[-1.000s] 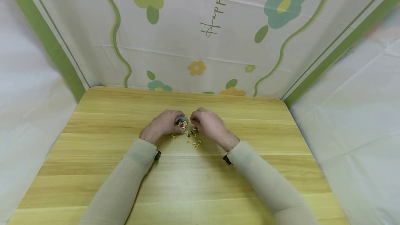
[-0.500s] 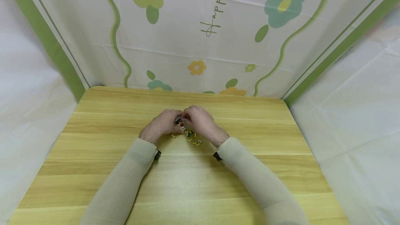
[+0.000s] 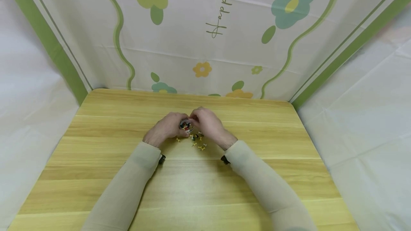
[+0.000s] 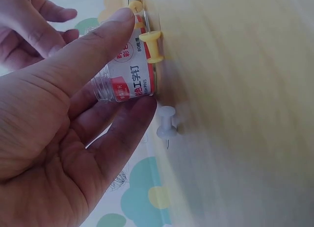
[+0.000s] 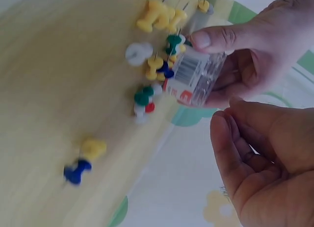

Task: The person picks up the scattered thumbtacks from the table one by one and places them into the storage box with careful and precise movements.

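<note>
My left hand (image 3: pixel 166 127) grips a small clear plastic jar (image 4: pixel 130 72) with a red and white label, thumb on one side and fingers on the other. Mixed-colour push pins (image 3: pixel 186 126) fill part of it. Beside the jar's mouth is my right hand (image 3: pixel 209 125), its fingers loosely bent and no pin showing at their tips in the right wrist view. Loose push pins lie on the table around the jar, among them a yellow pin (image 4: pixel 151 46), a white pin (image 4: pixel 167 122), a green pin (image 5: pixel 143 96) and a blue pin (image 5: pixel 77 171).
The wooden table (image 3: pixel 179 191) carries the jar and pins near its back half. A white flowered cloth (image 3: pixel 179 38) hangs behind it, and pale cloth walls (image 3: pixel 369 127) stand at both sides.
My right hand has moved left from the loose pins to the jar's mouth, then drawn back slightly. The red pin by its fingers no longer shows there. The left hand stays with the jar.
</note>
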Demonstrator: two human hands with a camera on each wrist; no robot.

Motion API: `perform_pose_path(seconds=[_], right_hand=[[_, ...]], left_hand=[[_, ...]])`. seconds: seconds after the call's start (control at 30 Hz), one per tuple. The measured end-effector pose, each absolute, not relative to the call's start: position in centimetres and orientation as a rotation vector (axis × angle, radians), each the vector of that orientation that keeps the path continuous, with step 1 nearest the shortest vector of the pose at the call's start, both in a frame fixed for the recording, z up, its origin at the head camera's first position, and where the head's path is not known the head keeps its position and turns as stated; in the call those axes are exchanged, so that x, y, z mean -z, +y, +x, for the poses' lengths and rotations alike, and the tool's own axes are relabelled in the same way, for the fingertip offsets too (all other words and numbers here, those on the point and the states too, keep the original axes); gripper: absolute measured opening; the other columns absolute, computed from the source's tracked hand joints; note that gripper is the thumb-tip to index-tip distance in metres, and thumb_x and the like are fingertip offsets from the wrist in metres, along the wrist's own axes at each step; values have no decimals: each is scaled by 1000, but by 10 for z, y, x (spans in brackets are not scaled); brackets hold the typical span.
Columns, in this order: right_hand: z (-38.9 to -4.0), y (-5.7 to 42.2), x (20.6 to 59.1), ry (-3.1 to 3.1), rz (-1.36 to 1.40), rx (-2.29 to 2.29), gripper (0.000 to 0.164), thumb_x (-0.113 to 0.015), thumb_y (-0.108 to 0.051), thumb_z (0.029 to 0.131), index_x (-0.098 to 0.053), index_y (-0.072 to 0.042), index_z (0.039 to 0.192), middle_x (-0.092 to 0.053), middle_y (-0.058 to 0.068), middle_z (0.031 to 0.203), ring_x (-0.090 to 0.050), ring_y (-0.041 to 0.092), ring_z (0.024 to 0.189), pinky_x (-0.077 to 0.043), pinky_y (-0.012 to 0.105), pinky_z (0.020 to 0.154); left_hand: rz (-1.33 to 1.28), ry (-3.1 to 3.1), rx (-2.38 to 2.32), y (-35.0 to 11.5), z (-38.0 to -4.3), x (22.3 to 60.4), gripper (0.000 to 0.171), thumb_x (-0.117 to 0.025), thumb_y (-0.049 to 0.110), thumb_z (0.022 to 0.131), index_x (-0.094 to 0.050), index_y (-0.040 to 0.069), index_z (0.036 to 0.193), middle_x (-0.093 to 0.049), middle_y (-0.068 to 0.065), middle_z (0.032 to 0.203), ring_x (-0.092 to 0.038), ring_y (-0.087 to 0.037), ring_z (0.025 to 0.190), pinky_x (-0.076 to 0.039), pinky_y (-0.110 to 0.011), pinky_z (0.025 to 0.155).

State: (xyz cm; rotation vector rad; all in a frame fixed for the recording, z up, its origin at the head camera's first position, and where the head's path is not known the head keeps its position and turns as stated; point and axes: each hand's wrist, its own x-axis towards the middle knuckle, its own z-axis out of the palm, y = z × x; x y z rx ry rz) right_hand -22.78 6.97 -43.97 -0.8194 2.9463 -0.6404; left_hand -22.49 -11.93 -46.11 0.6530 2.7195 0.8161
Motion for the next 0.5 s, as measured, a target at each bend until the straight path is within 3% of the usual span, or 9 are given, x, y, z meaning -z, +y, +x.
perform_pose_path(seconds=[0.5], right_hand=[[-223,107,433,2905,-882,222,11,-72,-12,96,-78,-9,105,-72,2,101,-66,15,92,-57,30,77]], left_hand=[[641,2732,-816,-119,-224,462,59,-88,28,82,-66,9,133,-70,-10,124,-64,-28,113,-51,-45,99]])
